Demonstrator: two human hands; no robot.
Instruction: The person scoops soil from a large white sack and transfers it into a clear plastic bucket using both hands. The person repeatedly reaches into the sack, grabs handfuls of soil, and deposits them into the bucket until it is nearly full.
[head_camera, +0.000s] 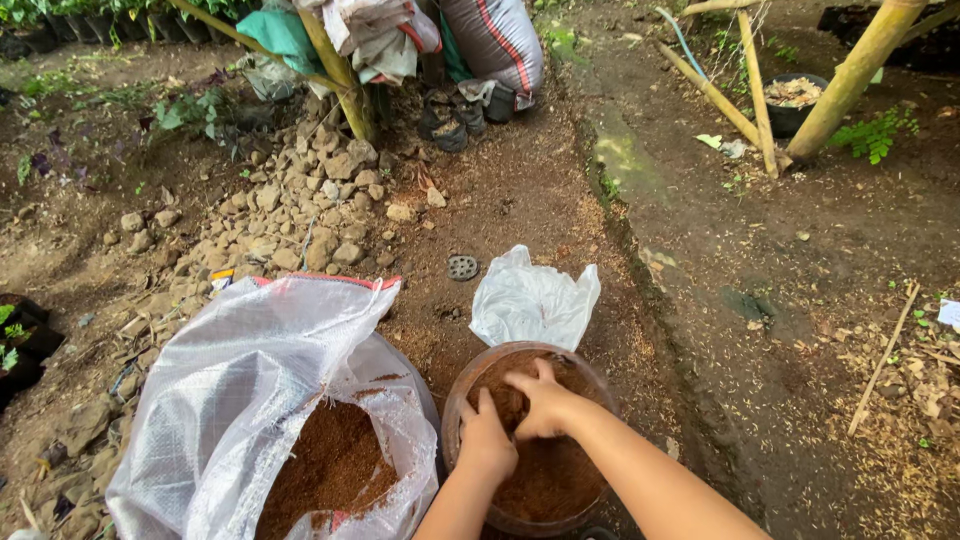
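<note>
Both hands are down inside a round brown pot (455, 400) that stands on the bare ground in the lower middle of the view. The pot is partly filled with reddish-brown crumbly soil (545, 475). The left hand (487, 440) lies palm down on the soil near the left wall, fingers loosely together and slightly curled, gripping nothing that can be seen. The right hand (540, 400) rests on the soil just beside it, toward the far rim, fingers spread and bent with the tips pressing into the soil; whether it closes on any soil cannot be told.

Touching the pot on its left is a large white woven sack (250, 390), its mouth folded open and holding more of the same brown material. Just behind the pot lies a crumpled white plastic bag (535, 300), and near that a small round black grate (462, 267). Farther back a pile of stones (300, 210) sits at the foot of a bamboo post (340, 75).
</note>
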